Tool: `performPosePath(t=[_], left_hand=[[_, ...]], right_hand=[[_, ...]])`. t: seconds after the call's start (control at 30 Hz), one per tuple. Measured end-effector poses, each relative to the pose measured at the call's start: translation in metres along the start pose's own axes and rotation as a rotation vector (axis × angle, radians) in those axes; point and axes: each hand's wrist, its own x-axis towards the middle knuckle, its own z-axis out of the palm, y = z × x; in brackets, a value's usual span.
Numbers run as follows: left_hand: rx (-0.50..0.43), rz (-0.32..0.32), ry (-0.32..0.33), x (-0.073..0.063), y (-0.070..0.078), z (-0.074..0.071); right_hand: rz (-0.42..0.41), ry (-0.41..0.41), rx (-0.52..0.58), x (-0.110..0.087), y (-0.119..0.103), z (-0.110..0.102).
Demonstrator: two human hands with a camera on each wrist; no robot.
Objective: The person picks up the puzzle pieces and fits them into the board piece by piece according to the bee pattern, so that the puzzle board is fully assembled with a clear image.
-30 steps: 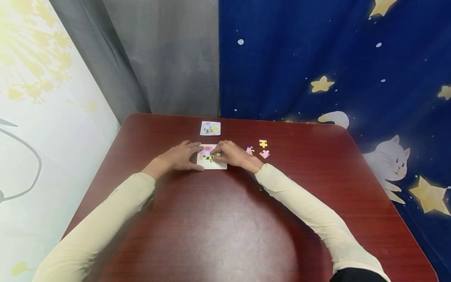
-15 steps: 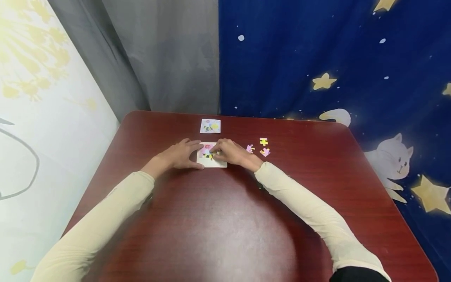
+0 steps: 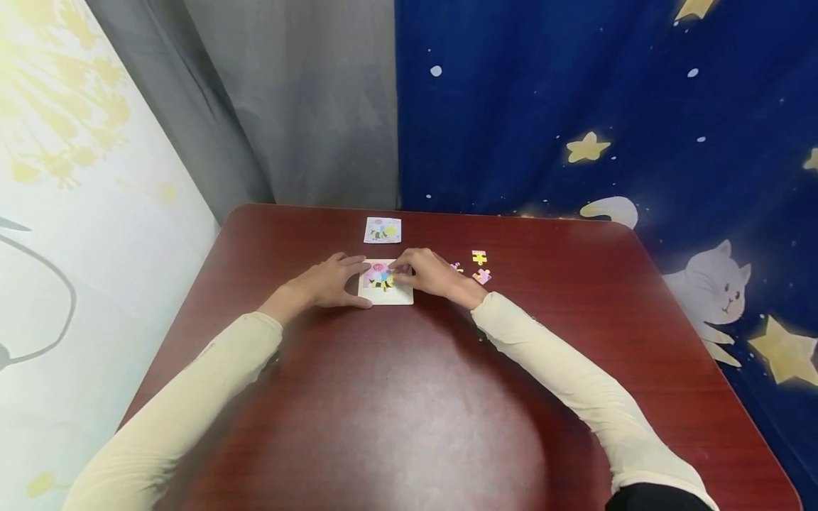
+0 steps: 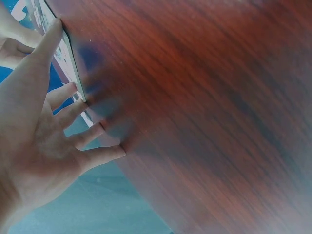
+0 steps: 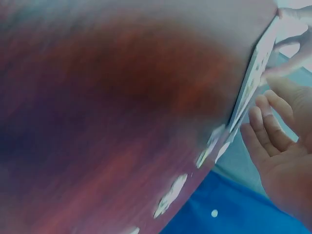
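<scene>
On the table lies a white puzzle board (image 3: pixel 386 298) with a partly covered jigsaw picture of a bee (image 3: pixel 378 278) in it. My left hand (image 3: pixel 329 280) rests at the board's left side, thumb at the near corner and fingertips at the far one. Spread fingers touch the board and table in the left wrist view, where the hand (image 4: pixel 44 131) shows its palm. My right hand (image 3: pixel 429 272) hovers over the right part of the board, fingertips at the picture. No piece is visible between its thumb and fingers (image 5: pixel 275 129) in the right wrist view.
Loose puzzle pieces lie to the right: a yellow one (image 3: pixel 479 257), a pink one (image 3: pixel 482 276) and another (image 3: pixel 456 267) half hidden by my right hand. Behind the board is a bee picture card (image 3: pixel 383 231). Curtains (image 3: pixel 319 106) hang beyond the table's far edge.
My right hand has shifted slightly right and its fingertips have drawn back from the picture, uncovering more of it. My left hand has stayed at the board.
</scene>
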Motion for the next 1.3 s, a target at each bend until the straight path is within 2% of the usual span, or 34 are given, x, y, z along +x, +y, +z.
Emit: performPosePath(t=[0.33, 0.7, 1.03, 1.3], left_hand=[[-0.013, -0.011, -0.004, 0.001, 0.000, 0.001], [-0.024, -0.002, 0.002, 0.000, 0.000, 0.003], [-0.024, -0.005, 0.001, -0.002, 0.001, 0.000], [-0.020, -0.002, 0.004, -0.001, 0.000, 0.002]], right_hand=[[0.098, 0.020, -0.024, -0.016, 0.026, -0.031], [0.152, 0.090, -0.085, -0.040, 0.066, -0.063], [0.241, 0.099, -0.068, -0.063, 0.095, -0.081], [0.272, 0.095, -0.054, -0.075, 0.112, -0.091]])
